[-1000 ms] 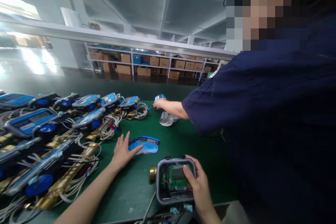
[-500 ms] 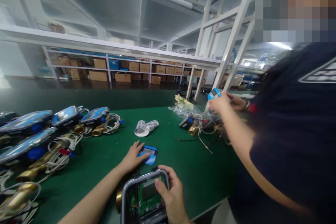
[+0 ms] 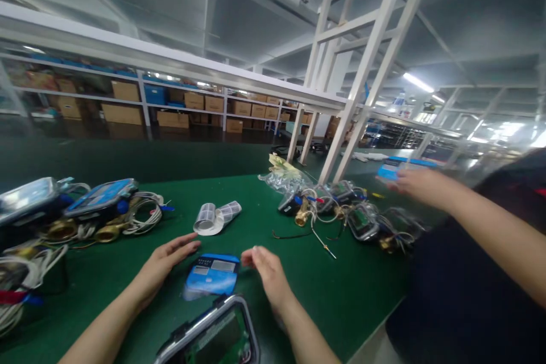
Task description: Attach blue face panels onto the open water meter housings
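Observation:
A blue faceplate label [image 3: 212,281] with pale windows lies on the green bench between my hands, with a clear film edge at its lower left. My left hand [image 3: 164,264] hovers just left of it, fingers stretched out and holding nothing. On the other side, my right hand [image 3: 268,276] is open beside the label's right edge, its fingertips close to it. Nearest to me sits a meter housing [image 3: 213,336] with a grey frame and a green circuit board inside, cut off by the bottom of the view. Neither hand touches it.
Finished-looking blue meters [image 3: 102,202] with brass fittings and coiled cables stand at left. A curled roll of stickers [image 3: 217,218] lies behind the label. More meters [image 3: 362,220] and a plastic bag [image 3: 284,176] are at right, where a co-worker's hand [image 3: 420,185] holds blue labels.
My right hand has let go of the meter housing and moved up beside the label. My left hand has come off the label. The co-worker's arm has shifted right, and the view has turned right.

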Demonstrator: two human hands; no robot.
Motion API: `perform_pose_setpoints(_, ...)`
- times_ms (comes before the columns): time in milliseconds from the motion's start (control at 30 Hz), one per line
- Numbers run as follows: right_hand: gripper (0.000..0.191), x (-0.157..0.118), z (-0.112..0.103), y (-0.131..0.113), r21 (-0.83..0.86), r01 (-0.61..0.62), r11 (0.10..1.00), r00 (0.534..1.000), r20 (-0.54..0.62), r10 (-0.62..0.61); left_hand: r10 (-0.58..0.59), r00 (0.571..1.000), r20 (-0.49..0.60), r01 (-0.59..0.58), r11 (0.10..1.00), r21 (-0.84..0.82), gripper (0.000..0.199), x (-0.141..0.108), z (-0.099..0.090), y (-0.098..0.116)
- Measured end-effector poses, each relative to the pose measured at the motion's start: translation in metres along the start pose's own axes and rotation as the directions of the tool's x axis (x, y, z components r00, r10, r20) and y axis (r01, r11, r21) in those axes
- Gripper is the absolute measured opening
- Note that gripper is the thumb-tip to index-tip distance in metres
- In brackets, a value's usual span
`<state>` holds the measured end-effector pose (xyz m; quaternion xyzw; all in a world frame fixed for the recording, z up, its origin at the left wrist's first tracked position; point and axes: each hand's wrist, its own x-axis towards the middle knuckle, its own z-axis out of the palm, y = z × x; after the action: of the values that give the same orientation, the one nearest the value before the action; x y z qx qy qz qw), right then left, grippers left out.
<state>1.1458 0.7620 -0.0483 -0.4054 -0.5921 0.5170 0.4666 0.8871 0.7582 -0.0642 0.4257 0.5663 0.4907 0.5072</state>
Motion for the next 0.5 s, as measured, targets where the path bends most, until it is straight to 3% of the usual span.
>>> perform_pose_setpoints(133, 0.036, 0.094, 0.001, 0.022, -0.023, -0.013, 1.000, 0.993, -0.115, 0.010, 0.075, 0.996, -0.050, -0.076, 0.997, -0.015, 0.086, 0.031, 0.011, 0.017)
perform_pose_setpoints(267, 0.035, 0.163, 0.022, 0.043, -0.046, -0.061, 0.997, 0.984, -0.168, 0.052, 0.086, 0.995, -0.044, -0.087, 0.996, -0.023, 0.068, 0.066, 0.029, 0.014)
perform_pose_setpoints(367, 0.041, 0.179, 0.034, 0.053, -0.053, -0.084, 0.995, 0.989, -0.126, 0.077, 0.077, 0.994, -0.072, -0.077, 0.997, -0.004, 0.055, 0.082, 0.040, 0.001)
perform_pose_setpoints(500, 0.050, 0.161, 0.031, 0.052, -0.032, -0.075, 0.997, 0.996, 0.049, 0.076, 0.102, 0.992, -0.068, -0.100, 0.994, 0.037, 0.048, 0.085, 0.047, -0.018)
